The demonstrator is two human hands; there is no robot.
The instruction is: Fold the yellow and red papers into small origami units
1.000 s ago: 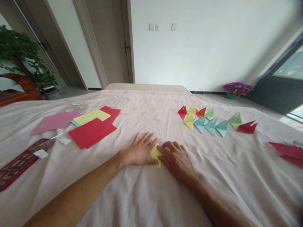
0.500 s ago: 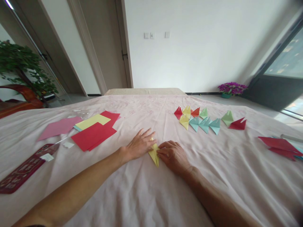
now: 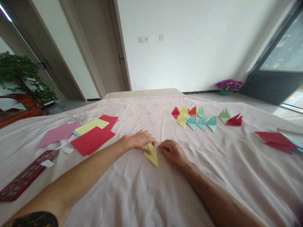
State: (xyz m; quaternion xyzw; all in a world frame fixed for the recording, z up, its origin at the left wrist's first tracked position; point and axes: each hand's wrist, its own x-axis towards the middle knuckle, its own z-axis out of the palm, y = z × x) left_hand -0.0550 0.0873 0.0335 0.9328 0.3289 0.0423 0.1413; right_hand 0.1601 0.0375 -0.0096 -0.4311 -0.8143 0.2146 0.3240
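Remotely, I judge yellow paper (image 3: 152, 157) could skew under one-sided hold: left hand (image 3: 141, 140) pinching its far end, right hand (image 3: 172, 152) curled closed beside, seemingly empty.

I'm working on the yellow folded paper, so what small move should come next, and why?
I'd probably bring the right hand in to steady the yellow paper at its near tip: the left hand holds its far end, while the right appears just clear of it.

This looks like a home: a plain door (image 3: 99, 44), with wall plates (image 3: 141, 39) and potted purple flowers (image 3: 229, 85) right of it, a leafy plant (image 3: 17, 69) and wooden chair (image 3: 35, 111) left.
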